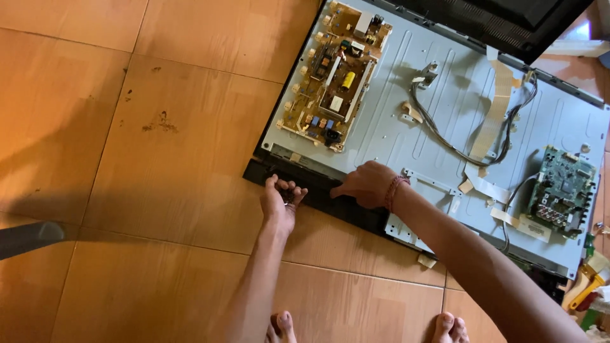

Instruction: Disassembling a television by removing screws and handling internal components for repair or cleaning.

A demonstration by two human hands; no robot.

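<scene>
From your head camera, looking down: your left hand [281, 198] is curled over the near edge of the black bezel strip [330, 197], fingers hooked onto it from below the panel's edge, so it is closed around the strip's lip and not spread. Your right hand [365, 184] lies just to the right of the left one, palm down, fingers bunched and pressed flat on top of the same strip; whether it pinches anything underneath cannot be told. A woven band sits on that wrist.

The strip runs along the bottom edge of the opened flat-screen panel [445, 114], its long axis slanting from upper left, just beyond your left hand, down to the lower right past your right wrist. Both hands touch it; the left hand is nearer its free left end, the right nearer its middle.

Beyond your left hand, further up the metal back, sits the tan power board [337, 73]. Away to the right of your right hand lie the loose grey cables [457, 146], the pale ribbon strips [492, 114], and further still the green circuit board [562, 190]. The tiled floor [127, 159] lies to the left of your left hand, and your toes show near the bottom edge
</scene>
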